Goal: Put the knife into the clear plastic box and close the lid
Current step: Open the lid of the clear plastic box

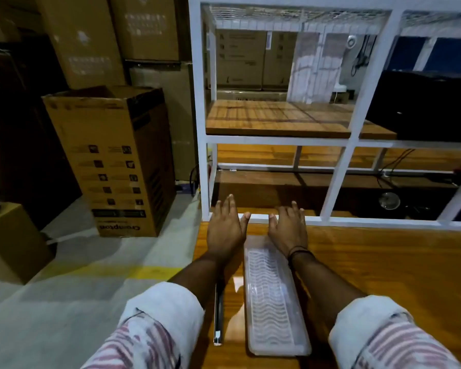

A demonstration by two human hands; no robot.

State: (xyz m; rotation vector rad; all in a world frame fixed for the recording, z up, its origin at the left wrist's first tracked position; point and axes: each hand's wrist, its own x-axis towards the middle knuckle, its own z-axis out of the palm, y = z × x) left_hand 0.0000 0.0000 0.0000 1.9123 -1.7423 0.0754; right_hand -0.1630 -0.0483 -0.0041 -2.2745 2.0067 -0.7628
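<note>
A long clear plastic box (273, 296) with a wavy ribbed lid lies lengthwise on the wooden table (383, 262), lid down on it. To its left lies a slim knife (218, 315), partly under my left forearm, its tip near the table's front edge. My left hand (225, 227) is flat and open above the table, just left of the box's far end. My right hand (289, 230) is also open, hovering over the box's far right corner. Neither hand holds anything.
A white metal shelf frame (338, 179) with wooden shelves stands at the table's far edge, right behind my fingertips. Cardboard boxes (117, 161) stand on the floor to the left. The table's left edge runs close beside the knife.
</note>
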